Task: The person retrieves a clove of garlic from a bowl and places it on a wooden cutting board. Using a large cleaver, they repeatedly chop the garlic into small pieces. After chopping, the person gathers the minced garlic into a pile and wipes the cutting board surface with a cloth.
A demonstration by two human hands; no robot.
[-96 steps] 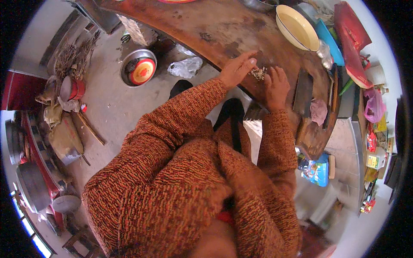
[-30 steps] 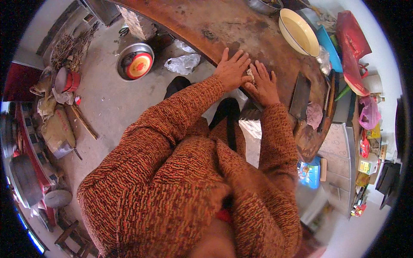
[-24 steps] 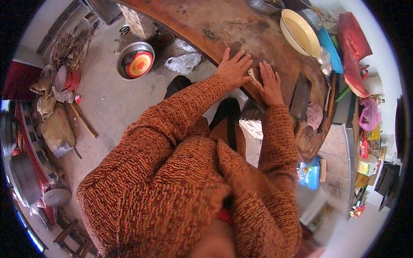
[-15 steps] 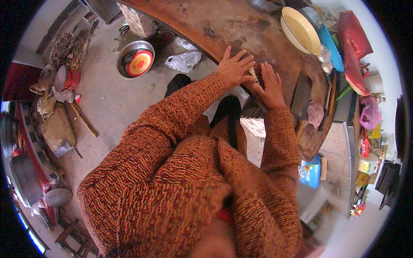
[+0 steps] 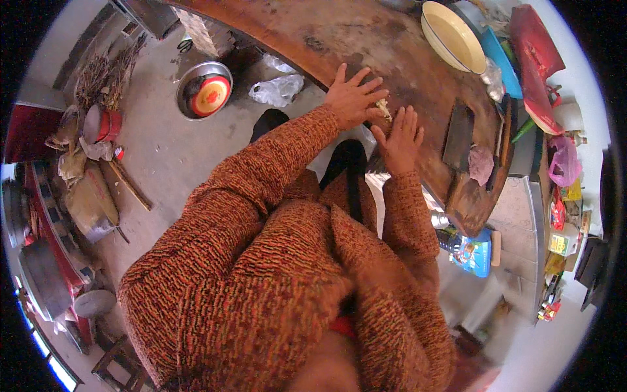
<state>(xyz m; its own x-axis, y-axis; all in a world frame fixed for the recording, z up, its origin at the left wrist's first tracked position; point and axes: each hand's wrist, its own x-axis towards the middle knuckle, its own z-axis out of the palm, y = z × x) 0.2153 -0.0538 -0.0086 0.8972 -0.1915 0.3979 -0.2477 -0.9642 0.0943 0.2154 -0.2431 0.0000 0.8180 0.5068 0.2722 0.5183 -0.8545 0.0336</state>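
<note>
Both my hands rest on the brown, stained wooden tabletop [image 5: 385, 39] near its front edge. A small pale, crumbly clump [image 5: 384, 110] lies between them. My left hand [image 5: 353, 98] is palm down with fingers spread, its thumb side beside the clump. My right hand [image 5: 400, 144] lies flat with straight fingers, to the right and nearer to me, its fingertips close to the clump. Neither hand grips anything that I can see. What lies under the palms is hidden.
Right of my hands are a dark flat rectangular piece [image 5: 458, 138] and a pink crumpled cloth [image 5: 481, 163]. A cream basin [image 5: 452, 38] and blue tray [image 5: 501, 62] stand farther back. On the floor at left are a metal basin [image 5: 184, 98] and plastic bags [image 5: 277, 90].
My right hand has drawn toward me and slightly left, away from the left hand, showing more of the pale clump. The left hand has shifted only slightly.
</note>
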